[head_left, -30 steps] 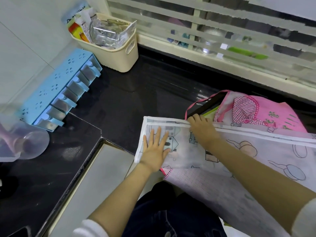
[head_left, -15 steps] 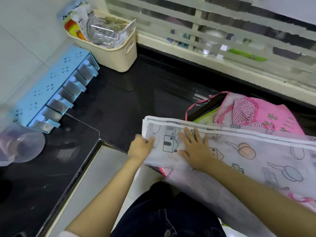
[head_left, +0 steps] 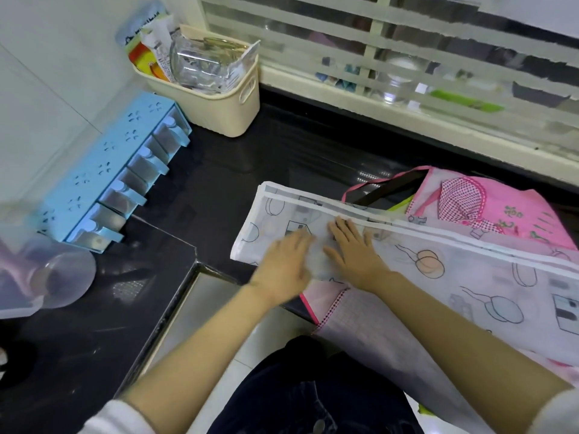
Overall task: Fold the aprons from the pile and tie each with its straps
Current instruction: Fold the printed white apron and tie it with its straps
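A white apron [head_left: 454, 264] printed with kitchen drawings lies folded into a long band across the black counter [head_left: 282, 158], its lower part hanging over the front edge. My left hand [head_left: 286, 264] lies flat on its left end, blurred by motion. Right beside it, my right hand [head_left: 354, 249] presses flat on the band with fingers spread. Behind the band lies a pink apron [head_left: 501, 211] with a red checked pocket and pink straps, partly covered by the white one.
A cream basket [head_left: 219, 98] of packets stands at the back left. A blue drawer rack [head_left: 109, 177] lines the left wall. A clear plastic jug [head_left: 47, 270] sits at far left. A steel sink edge [head_left: 188, 296] drops away left of the apron.
My left hand let go of the apron's left edge and slid right, flat onto the fabric beside my right hand. The fold at the left end now lies flatter.
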A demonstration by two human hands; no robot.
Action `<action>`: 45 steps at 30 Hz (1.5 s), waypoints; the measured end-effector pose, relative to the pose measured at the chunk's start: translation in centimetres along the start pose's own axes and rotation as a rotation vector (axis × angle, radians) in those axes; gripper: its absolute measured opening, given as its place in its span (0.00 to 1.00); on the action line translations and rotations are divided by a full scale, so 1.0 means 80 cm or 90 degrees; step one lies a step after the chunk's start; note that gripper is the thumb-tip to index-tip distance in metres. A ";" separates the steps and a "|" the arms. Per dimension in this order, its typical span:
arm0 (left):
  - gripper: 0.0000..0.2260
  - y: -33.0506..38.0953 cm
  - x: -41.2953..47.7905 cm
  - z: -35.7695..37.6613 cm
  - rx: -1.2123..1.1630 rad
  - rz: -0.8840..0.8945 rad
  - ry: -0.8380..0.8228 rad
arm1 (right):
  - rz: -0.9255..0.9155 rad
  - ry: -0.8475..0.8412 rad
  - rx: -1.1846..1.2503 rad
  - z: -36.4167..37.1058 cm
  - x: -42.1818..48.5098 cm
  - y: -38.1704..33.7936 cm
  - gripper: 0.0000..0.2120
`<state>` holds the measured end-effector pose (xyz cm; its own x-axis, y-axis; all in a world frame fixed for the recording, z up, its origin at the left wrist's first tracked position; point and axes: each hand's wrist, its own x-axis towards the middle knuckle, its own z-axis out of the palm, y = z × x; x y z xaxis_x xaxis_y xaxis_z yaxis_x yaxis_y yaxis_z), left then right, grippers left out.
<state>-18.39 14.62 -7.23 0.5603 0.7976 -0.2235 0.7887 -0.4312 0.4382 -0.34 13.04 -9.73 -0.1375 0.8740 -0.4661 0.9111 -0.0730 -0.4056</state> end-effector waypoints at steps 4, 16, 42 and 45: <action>0.33 0.004 -0.011 0.038 0.070 -0.009 -0.170 | 0.007 0.042 0.030 -0.001 -0.017 -0.002 0.32; 0.32 -0.011 0.006 0.044 0.363 0.080 -0.116 | 0.001 0.179 -0.362 0.031 -0.109 0.072 0.48; 0.23 0.100 0.121 0.026 0.163 0.133 -0.042 | 0.228 0.131 -0.072 -0.073 -0.101 0.182 0.27; 0.24 0.099 0.137 0.036 0.162 0.114 -0.094 | 0.227 0.123 -0.092 -0.078 -0.101 0.192 0.25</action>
<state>-5.26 18.73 -8.73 0.7114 0.6382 -0.2942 0.7020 -0.6649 0.2551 17.21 7.85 -7.33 0.2582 0.8814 -0.3955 0.9354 -0.3305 -0.1259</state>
